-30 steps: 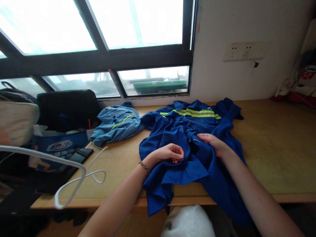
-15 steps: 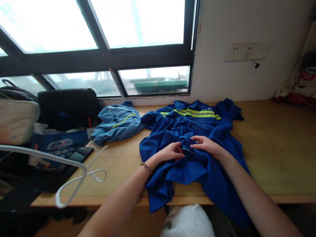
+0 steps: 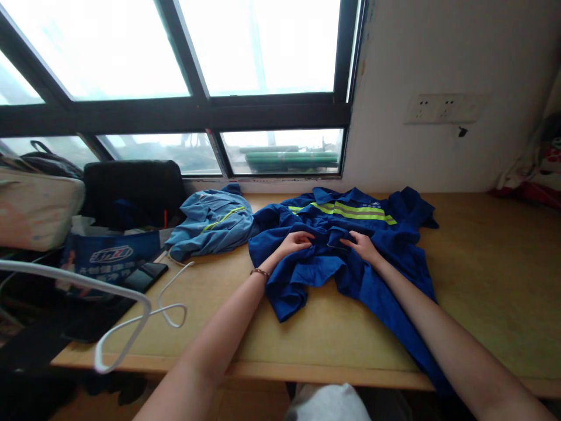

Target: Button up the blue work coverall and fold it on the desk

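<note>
A dark blue work jacket [image 3: 397,257] with yellow-green and grey reflective bands lies rumpled on the table, its collar toward the window. My left hand [image 3: 299,241] is closed, fingers pinching a fold of the cloth left of the middle. Gripping the cloth a short way to the right is my right hand [image 3: 363,245], thumb and fingers together. Between the hands the fabric is bunched up. One long blue piece runs under my right forearm and over the table's front edge. The fingertips are partly hidden in the folds.
A lighter blue garment [image 3: 214,225] with a yellow stripe touches the jacket's left side. Further left are a phone [image 3: 151,271], a white cable [image 3: 146,313], a blue printed bag [image 3: 111,254] and a black case [image 3: 134,193]. The table's front edge [image 3: 245,369] runs below my arms.
Both hands have moved away from me with the cloth. The jacket's lower left part has drawn back from the front edge onto the table. The view has shifted slightly.
</note>
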`<action>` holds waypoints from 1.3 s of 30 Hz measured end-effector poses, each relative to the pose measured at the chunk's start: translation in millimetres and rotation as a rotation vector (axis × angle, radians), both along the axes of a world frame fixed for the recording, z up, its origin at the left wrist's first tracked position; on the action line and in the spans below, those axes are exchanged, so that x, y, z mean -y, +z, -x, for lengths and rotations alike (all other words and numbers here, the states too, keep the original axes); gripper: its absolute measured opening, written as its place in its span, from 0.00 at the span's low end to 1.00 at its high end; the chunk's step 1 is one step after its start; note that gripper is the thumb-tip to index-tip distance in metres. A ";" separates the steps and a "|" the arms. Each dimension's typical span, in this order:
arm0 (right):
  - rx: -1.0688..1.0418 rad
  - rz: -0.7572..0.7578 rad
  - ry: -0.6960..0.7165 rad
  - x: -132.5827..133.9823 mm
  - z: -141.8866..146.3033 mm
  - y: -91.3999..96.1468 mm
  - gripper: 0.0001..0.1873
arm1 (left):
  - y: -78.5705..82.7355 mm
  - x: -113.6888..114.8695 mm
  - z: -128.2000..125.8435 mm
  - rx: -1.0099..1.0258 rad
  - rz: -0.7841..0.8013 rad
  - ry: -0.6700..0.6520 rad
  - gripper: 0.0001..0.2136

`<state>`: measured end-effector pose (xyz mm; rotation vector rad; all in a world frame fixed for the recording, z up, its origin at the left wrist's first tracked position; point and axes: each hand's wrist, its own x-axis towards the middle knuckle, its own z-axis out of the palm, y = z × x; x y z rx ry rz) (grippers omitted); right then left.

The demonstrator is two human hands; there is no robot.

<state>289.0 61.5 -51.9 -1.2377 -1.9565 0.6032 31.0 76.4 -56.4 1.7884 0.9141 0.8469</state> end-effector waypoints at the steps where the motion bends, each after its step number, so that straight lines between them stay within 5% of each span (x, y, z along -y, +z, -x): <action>1: -0.012 0.003 0.000 -0.6 -1.8 -1.0 0.19 | 0.6 1.6 2.8 0.012 0.007 0.007 0.20; 5: -0.030 0.028 0.003 -0.4 -3.9 -3.5 0.17 | 27.2 35.4 8.3 -0.139 -0.135 0.147 0.15; 9: 0.111 0.089 -0.170 10.1 -1.1 15.2 0.19 | 67.4 112.7 2.1 -0.452 -0.500 0.368 0.11; 12: 0.275 0.005 -0.238 52.3 8.6 43.4 0.24 | 65.8 171.9 -4.6 -0.686 -0.582 0.180 0.15; 14: 0.331 -0.131 -0.154 99.5 17.5 55.2 0.24 | 48.4 195.8 -4.7 -0.815 -0.591 0.208 0.20; 19: 0.556 -0.215 -0.201 200.7 13.3 28.4 0.28 | 17.3 200.8 3.7 -0.923 -0.525 0.388 0.19; 23: 0.521 -0.049 -0.323 199.3 -38.7 8.1 0.27 | 40.4 198.2 5.4 -0.980 -0.562 0.297 0.13; 27: 0.137 0.159 -0.441 179.2 -101.4 35.2 0.19 | 75.2 214.3 16.7 -1.006 -0.605 0.114 0.10; 29: 0.051 0.266 -0.311 182.3 -121.6 56.0 0.18 | 87.8 225.6 28.1 -0.939 -0.442 -0.059 0.11; 32: 0.282 0.494 0.037 200.0 -129.1 80.0 0.14 | 101.2 239.7 41.5 -0.823 -0.083 -0.384 0.12; 34: 0.461 0.532 0.086 212.9 -118.3 87.7 0.15 | 106.6 243.9 40.4 -0.750 0.049 -0.483 0.11; 36: 0.537 0.372 0.007 222.1 -96.8 88.3 0.23 | 106.5 242.7 28.8 -0.689 -0.007 -0.354 0.10; 39: 0.558 0.043 0.013 227.7 -56.7 76.2 0.34 | 91.3 232.9 1.4 -0.751 -0.329 0.047 0.09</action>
